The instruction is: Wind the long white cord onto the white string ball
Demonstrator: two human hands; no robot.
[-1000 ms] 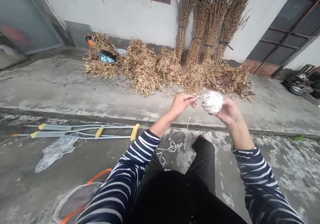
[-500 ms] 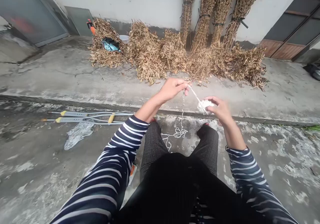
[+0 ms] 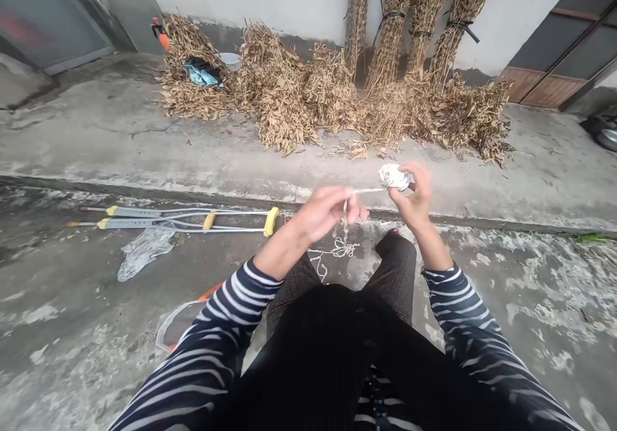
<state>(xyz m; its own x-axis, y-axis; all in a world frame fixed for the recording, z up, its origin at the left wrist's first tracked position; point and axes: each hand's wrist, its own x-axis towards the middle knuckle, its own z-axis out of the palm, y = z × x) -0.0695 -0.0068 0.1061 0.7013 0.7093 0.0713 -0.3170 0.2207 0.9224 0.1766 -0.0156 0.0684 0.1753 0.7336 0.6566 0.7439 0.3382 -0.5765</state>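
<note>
My right hand (image 3: pixel 413 194) is closed round a white ball of string (image 3: pixel 394 176), held up in front of me. A strand of the string (image 3: pixel 369 191) runs left from the ball to my left hand (image 3: pixel 328 211), whose fingers pinch it. More loose string (image 3: pixel 337 250) hangs down and lies tangled on the concrete between my feet. Both arms are in striped sleeves, and my black-trousered legs stretch out below the hands.
A pair of crutches (image 3: pixel 187 218) with yellow grips lies on the ground to the left, beside a clear plastic bag (image 3: pixel 144 254). Piles and tied bundles of dry brown plants (image 3: pixel 337 90) stand against the white wall. An orange-rimmed net object (image 3: pixel 178 318) lies by my left leg.
My left hand dropped lower and moved toward me with the strand, while my right hand lifted the ball higher. The view shifted slightly left.
</note>
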